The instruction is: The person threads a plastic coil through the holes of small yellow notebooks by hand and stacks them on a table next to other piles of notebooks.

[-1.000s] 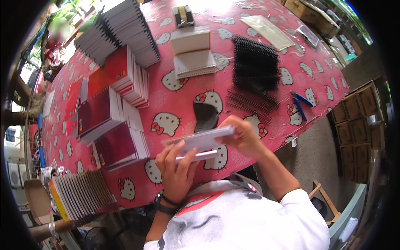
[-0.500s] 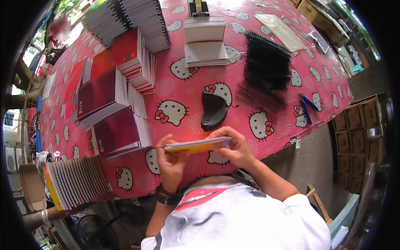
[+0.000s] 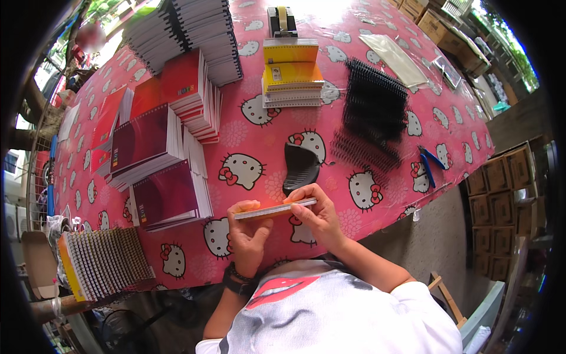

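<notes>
Fingers (image 3: 247, 207) of the left hand (image 3: 247, 236) curl around the left end of a thin notebook (image 3: 274, 210), thumb on top, while fingers (image 3: 302, 194) of the right hand (image 3: 318, 219) pinch its right end. The notebook is held edge-on and level, just above the near edge of the bench (image 3: 259, 135), so only its pale page edge and orange cover rim show. Both hands are closed on it. A dark wristband (image 3: 239, 280) circles the left wrist.

The bench carries a pink plastic cloth printed with white cartoon cats. Just beyond the notebook lies a black curved plastic piece (image 3: 299, 168), close to the right fingertips but not touching them. To its right sits a heap of black spiral binding coils (image 3: 371, 112), and beside that, blue-handled pliers (image 3: 429, 166). Farther back in the middle stands a small stack of yellow-covered notebooks (image 3: 292, 74), with a black tape dispenser (image 3: 282, 19) behind it. On the left, stacks of dark red notebooks (image 3: 159, 171) sit near the left hand, with taller red-covered stacks (image 3: 188, 94) and a pile of white spiral-bound books (image 3: 188, 29) behind. At the near left corner lies a row of notebooks with wire spines (image 3: 103, 262) facing up. Brown cardboard boxes (image 3: 507, 200) are stacked on the ground at the right.
</notes>
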Tool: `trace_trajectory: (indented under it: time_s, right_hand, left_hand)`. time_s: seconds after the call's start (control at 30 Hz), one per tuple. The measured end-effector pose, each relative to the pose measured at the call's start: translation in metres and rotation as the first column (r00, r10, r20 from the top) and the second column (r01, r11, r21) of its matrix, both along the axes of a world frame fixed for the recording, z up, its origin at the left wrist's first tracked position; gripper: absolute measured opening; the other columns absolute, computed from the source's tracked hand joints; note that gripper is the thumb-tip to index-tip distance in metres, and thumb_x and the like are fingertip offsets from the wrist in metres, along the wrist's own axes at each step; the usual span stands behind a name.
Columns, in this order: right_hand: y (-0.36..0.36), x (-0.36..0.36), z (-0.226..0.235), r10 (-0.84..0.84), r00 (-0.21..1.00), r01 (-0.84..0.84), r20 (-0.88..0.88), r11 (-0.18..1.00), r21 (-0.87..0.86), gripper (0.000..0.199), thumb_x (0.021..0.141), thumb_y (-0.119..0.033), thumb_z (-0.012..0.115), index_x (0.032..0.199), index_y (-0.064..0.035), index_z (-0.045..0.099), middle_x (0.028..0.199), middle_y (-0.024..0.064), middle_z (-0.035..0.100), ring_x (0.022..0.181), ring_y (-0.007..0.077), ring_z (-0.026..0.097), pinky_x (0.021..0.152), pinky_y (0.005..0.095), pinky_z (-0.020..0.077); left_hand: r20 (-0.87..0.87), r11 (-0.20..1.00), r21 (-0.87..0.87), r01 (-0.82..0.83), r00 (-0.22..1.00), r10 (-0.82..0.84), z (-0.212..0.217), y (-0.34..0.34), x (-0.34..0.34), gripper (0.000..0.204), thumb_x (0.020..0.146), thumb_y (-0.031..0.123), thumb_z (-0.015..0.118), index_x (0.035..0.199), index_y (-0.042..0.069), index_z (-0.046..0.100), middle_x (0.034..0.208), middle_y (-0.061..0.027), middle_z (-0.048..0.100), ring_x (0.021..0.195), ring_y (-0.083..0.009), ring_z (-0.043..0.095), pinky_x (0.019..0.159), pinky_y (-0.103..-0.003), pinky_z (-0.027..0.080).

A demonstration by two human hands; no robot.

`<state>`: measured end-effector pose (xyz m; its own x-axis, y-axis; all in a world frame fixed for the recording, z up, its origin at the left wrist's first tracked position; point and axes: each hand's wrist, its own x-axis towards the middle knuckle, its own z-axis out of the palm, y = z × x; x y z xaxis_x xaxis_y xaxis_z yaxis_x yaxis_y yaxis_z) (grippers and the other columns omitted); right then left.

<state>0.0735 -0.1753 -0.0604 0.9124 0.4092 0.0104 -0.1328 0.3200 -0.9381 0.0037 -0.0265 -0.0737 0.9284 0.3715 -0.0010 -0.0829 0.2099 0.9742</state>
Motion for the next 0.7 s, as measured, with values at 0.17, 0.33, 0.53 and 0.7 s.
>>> trace_trajectory:
  time_s: [0.17,0.33,0.53,0.7]
  right_hand:
    - [-0.002,0.006,-0.006,0.022,1.0,-0.022,0.012,0.999,-0.045,0.015,0.094,-0.019,0.057,0.097,-0.0043,0.054,0.085,-0.0014,0.056,0.074,0.0021,0.046,0.065,0.0171,0.0395]
    - [-0.005,0.006,-0.002,0.052,0.998,-0.055,-0.03,0.993,-0.104,0.015,0.096,-0.019,0.052,0.098,-0.0046,0.054,0.092,0.0007,0.06,0.076,0.0029,0.047,0.069,0.0192,0.04]
    - [-0.043,0.053,0.003,-0.073,0.837,0.374,0.542,0.8,-0.469,0.013,0.087,-0.015,0.063,0.091,-0.0023,0.062,0.085,0.0076,0.06,0.082,0.0207,0.056,0.073,0.0337,0.0465]
    - [-0.085,0.094,-0.002,0.316,0.58,0.665,0.751,0.349,-0.66,0.017,0.081,-0.013,0.066,0.094,-0.0044,0.062,0.089,0.0095,0.06,0.088,0.0294,0.054,0.076,0.0391,0.0456]
  left_hand:
    - [0.075,0.911,0.386,-0.147,0.989,0.128,0.011,-0.001,0.004,0.051,0.079,-0.007,0.062,0.124,0.003,0.041,0.119,-0.0095,0.048,0.11,-0.0177,0.049,0.097,-0.032,0.04]
    - [0.339,0.392,0.866,-0.311,0.941,-0.002,0.046,-0.014,0.007,0.043,0.077,-0.001,0.065,0.119,0.005,0.054,0.114,-0.0097,0.058,0.104,-0.0263,0.057,0.098,-0.04,0.039]
    - [0.292,0.314,0.925,-0.214,0.929,-0.226,0.041,-0.004,0.026,0.023,0.073,0.004,0.07,0.095,0.01,0.07,0.09,-0.0041,0.067,0.082,-0.0219,0.061,0.074,-0.033,0.045]
    - [0.312,0.359,0.907,-0.222,0.926,-0.213,0.041,-0.009,0.028,0.018,0.072,0.005,0.071,0.09,0.01,0.071,0.088,-0.0033,0.067,0.079,-0.021,0.059,0.069,-0.033,0.044]
